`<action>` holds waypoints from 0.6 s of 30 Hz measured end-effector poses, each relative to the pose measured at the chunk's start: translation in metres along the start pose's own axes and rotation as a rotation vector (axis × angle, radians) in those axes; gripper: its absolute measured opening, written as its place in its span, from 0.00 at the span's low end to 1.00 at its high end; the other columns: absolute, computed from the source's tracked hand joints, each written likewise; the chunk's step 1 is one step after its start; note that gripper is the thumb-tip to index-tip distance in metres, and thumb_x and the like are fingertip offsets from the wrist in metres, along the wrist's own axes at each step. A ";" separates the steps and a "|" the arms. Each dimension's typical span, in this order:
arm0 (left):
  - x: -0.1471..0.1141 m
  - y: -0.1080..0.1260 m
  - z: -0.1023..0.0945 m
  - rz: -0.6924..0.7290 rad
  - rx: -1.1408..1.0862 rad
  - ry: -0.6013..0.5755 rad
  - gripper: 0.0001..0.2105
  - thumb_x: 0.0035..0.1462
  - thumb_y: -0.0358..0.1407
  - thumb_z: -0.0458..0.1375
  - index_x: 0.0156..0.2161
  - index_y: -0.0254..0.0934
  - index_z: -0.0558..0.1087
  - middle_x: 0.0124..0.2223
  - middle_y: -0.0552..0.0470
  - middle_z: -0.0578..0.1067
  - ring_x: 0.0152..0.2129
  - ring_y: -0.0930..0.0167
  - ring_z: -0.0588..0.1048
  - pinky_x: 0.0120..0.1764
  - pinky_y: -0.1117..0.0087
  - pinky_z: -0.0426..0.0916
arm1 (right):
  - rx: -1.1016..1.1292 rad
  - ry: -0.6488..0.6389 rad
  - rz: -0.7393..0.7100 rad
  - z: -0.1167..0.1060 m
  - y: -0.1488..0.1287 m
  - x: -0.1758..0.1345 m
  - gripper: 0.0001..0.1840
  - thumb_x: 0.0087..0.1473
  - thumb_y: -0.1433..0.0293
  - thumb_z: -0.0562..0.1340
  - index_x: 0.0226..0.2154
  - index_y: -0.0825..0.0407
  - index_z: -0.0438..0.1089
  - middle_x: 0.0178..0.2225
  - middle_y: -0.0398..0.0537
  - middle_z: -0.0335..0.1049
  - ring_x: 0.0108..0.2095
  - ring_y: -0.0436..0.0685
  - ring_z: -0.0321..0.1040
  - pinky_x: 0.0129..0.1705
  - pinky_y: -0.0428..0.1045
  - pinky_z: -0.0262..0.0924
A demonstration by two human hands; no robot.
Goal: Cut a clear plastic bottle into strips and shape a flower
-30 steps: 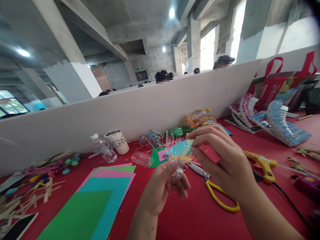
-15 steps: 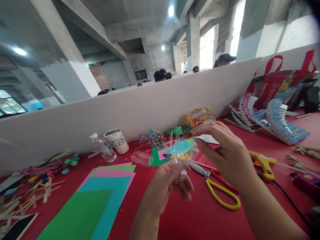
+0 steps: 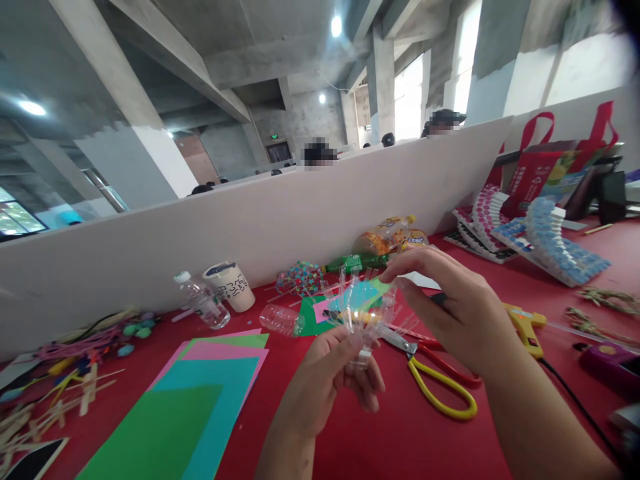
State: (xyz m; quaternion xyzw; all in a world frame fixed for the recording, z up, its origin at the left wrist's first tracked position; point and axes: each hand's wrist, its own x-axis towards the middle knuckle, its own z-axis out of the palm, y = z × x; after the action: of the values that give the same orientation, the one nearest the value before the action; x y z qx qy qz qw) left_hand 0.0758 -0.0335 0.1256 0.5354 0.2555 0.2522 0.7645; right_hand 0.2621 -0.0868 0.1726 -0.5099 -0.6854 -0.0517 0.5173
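My left hand is closed around the neck of a clear cut plastic bottle, whose wall is slit into thin strips that fan outward and up. At the right side of the fan, the thumb and forefinger of my right hand pinch one of the strips; the transparent plastic makes the exact contact hard to see. Beneath both hands lie scissors with yellow and red handles, blades toward the cut bottle. Behind it are coloured paper pieces.
Coloured sheets lie at left, near craft sticks. A small bottle, a cup and a cut bottle section stand or lie before the white partition. A yellow glue gun with its cord is at right.
The view has shifted slightly. My left hand still holds the cut bottle, and my right fingers stay at its strips with only a small movement.
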 end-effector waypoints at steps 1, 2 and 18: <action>0.000 0.000 0.000 0.001 -0.002 -0.003 0.15 0.58 0.46 0.51 0.35 0.33 0.66 0.23 0.47 0.76 0.12 0.74 0.72 0.17 0.78 0.63 | 0.001 -0.011 0.011 0.000 -0.001 0.000 0.08 0.57 0.76 0.54 0.37 0.49 0.65 0.36 0.44 0.68 0.40 0.53 0.65 0.42 0.49 0.59; 0.000 -0.001 0.000 0.002 -0.002 -0.007 0.15 0.58 0.45 0.51 0.35 0.32 0.66 0.23 0.47 0.76 0.13 0.74 0.73 0.17 0.78 0.63 | 0.001 -0.026 0.022 -0.001 -0.002 0.000 0.08 0.56 0.76 0.55 0.37 0.48 0.65 0.37 0.43 0.68 0.40 0.53 0.64 0.42 0.49 0.58; 0.001 0.002 0.001 0.003 0.005 0.053 0.17 0.56 0.48 0.54 0.36 0.33 0.67 0.22 0.48 0.75 0.13 0.74 0.72 0.17 0.78 0.63 | -0.136 0.048 -0.225 0.004 -0.009 -0.001 0.11 0.56 0.78 0.56 0.41 0.49 0.63 0.36 0.47 0.70 0.40 0.57 0.60 0.44 0.53 0.58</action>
State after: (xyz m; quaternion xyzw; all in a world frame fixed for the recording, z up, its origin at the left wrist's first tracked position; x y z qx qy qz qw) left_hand 0.0771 -0.0335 0.1277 0.5308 0.2756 0.2669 0.7557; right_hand 0.2524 -0.0895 0.1738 -0.4624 -0.7204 -0.1679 0.4888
